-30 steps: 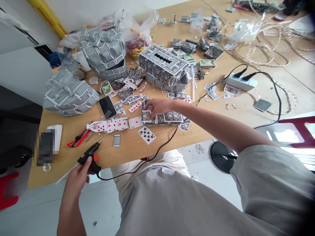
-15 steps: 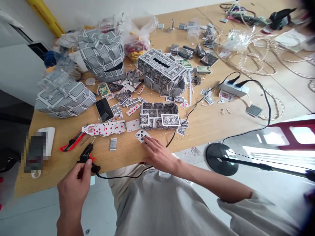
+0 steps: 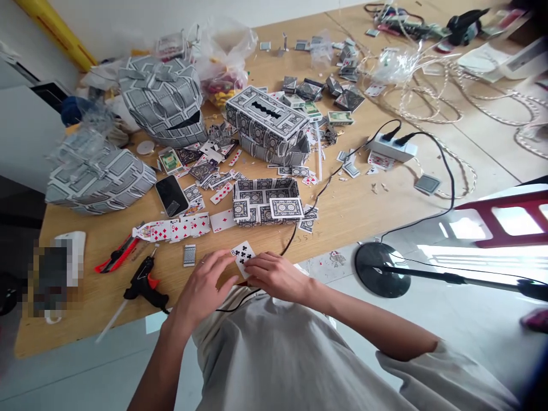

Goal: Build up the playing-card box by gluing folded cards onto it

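Observation:
A playing card (image 3: pixel 242 258) with black clubs lies near the table's front edge, slightly turned. My right hand (image 3: pixel 276 276) has its fingers closed over the card's lower right part; the thumb is hidden. From the left, my left hand (image 3: pixel 206 288) reaches to the card with thumb and fingers apart, its fingertips close to the left edge. Whether they touch it I cannot tell. A hot glue gun (image 3: pixel 143 282), with a glue stick out of its back, lies left of my left hand. Beyond the card stands an open box made of patterned cards (image 3: pixel 252 214).
A red utility knife (image 3: pixel 115 255), a strip of joined cards (image 3: pixel 175 229), a small folded card (image 3: pixel 189 255) and a phone (image 3: pixel 172 195) lie left. Behind are a lidded card box (image 3: pixel 268 117) and woven bags (image 3: pixel 160 100). A black cable runs from a power strip (image 3: pixel 391 147).
My left hand has left the glue gun, now lying on the table, and moved right to the card. The clubs card has come toward the table edge and turned with my right hand.

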### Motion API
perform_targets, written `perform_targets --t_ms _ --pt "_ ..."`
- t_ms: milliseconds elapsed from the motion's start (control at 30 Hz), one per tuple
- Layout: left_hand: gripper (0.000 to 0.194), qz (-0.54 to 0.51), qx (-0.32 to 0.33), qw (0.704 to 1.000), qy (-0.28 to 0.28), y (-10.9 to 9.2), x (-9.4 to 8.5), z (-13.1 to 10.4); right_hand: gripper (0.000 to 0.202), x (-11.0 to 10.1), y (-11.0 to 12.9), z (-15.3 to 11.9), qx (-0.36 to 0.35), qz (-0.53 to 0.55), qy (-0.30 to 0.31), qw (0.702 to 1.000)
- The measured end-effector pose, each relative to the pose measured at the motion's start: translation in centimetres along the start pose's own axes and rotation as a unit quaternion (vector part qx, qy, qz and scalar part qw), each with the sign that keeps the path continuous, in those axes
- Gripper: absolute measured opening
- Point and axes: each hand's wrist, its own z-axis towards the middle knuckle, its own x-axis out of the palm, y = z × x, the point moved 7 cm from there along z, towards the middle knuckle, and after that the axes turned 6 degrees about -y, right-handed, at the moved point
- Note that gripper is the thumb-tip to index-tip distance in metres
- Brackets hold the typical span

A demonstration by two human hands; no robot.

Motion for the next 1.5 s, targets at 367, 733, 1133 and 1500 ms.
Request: perform_targets --t_ms 367,733,1133,1500 --pt "0.033 -0.032 0.004 0.999 0.01 -1.0 0.6 0.3 0.017 -1.4 0.6 -0.1 0.016 0.064 -0.048 0.997" --pt "0.019 -0.09 -0.031 0.993 -0.062 -0.6 -0.8 0.2 0.01 -3.3 -0.1 0.6 0.133 0.206 -0.147 0.958" --pt "0.012 -0.089 -0.033 0.99 -0.106 -0.2 -1.8 -0.4 0.009 -3.0 0.1 0.9 0.172 0.247 -0.158 0.941" --pt "0.012 -0.061 0.0 0.99 -0.123 -0.8 -2.3 0.0 0.017 -3.6 0.3 1.3 0.1 0.208 -0.201 0.952"
